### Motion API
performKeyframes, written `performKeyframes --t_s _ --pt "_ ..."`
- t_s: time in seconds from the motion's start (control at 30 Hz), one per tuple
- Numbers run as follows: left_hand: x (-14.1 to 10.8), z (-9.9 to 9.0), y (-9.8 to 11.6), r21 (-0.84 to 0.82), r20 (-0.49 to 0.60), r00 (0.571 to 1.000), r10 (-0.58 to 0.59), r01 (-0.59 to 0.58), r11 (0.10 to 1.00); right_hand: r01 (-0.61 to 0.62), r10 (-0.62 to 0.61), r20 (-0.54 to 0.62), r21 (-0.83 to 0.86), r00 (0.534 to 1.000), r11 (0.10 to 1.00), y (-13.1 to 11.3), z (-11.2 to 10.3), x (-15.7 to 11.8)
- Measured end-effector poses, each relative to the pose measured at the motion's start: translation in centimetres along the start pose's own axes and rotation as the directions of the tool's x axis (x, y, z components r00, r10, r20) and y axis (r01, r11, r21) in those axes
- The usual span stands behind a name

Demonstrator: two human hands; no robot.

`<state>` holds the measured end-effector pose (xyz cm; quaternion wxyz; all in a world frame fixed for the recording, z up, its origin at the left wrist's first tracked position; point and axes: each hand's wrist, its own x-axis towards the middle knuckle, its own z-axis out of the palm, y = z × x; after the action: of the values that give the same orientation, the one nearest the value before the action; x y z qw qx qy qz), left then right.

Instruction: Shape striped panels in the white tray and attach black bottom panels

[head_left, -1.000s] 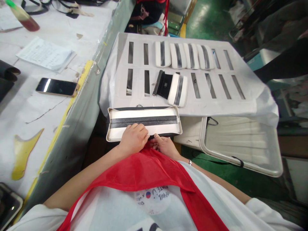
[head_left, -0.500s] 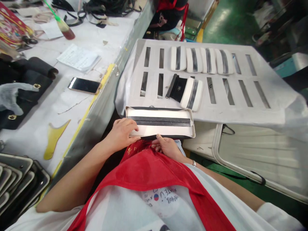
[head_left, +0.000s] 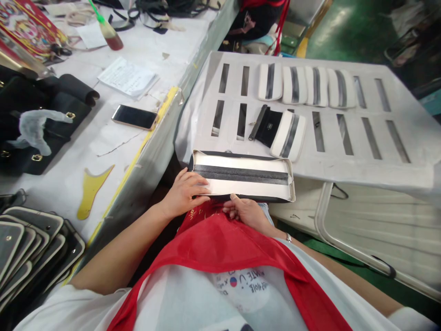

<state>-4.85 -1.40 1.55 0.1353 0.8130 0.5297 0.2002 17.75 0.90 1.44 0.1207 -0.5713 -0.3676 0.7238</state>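
Across my lap lies a long bag body, black outside and pale inside, with a dark strip along its middle and its raised rim facing me. My left hand is at its left end, fingers over the near side and thumb by the near wall. At the middle of the near edge, my right hand has its thumb on the rim and its other fingers curled beneath. Just beyond, a white padded piece with a grey stripe lies beside a black flap piece on a slotted board.
The grey slotted board carries several more white striped pieces. On the left bench are a phone, a paper pad, a yellow scraper-shaped piece, a glue bottle, black bags and stacked dark panels.
The whole view has shifted, so everything sits a little further right. Both hands stay at nearly the same places on the bag body; the left fingers look slightly straighter.
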Motion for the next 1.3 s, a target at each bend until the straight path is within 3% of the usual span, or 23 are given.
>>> performKeyframes --t_s 0.33,0.6,0.83,0.97,1.17,1.3 --pt "0.3 1.3 1.2 -0.044 -0.160 0.979 -0.126 0.120 0.992 -0.041 0.041 0.011 -0.028 0.999 0.999 -0.5 1.0 0.7" --pt "0.3 2.0 1.5 -0.086 -0.196 0.950 -0.242 0.230 0.969 -0.118 0.118 0.009 0.053 0.993 0.992 -1.7 4.0 1.1" --pt "-0.1 0.1 -0.1 -0.088 -0.155 0.967 -0.204 0.192 0.977 -0.173 0.170 0.052 0.066 0.984 0.983 -2.7 7.4 1.7" --pt "-0.4 -1.1 -0.8 -0.078 -0.098 0.988 -0.118 0.111 0.991 -0.172 0.165 0.076 0.104 0.983 0.980 -2.9 8.7 1.3" --pt "-0.5 -0.1 -2.0 -0.054 -0.090 0.996 0.010 -0.015 0.998 -0.203 0.183 0.144 0.137 0.972 0.969 -2.3 7.0 0.8" --pt "-0.3 0.8 -2.0 -0.049 -0.152 0.988 -0.008 0.000 0.999 -0.181 0.170 0.074 0.183 0.983 0.966 -1.5 4.2 -0.2"
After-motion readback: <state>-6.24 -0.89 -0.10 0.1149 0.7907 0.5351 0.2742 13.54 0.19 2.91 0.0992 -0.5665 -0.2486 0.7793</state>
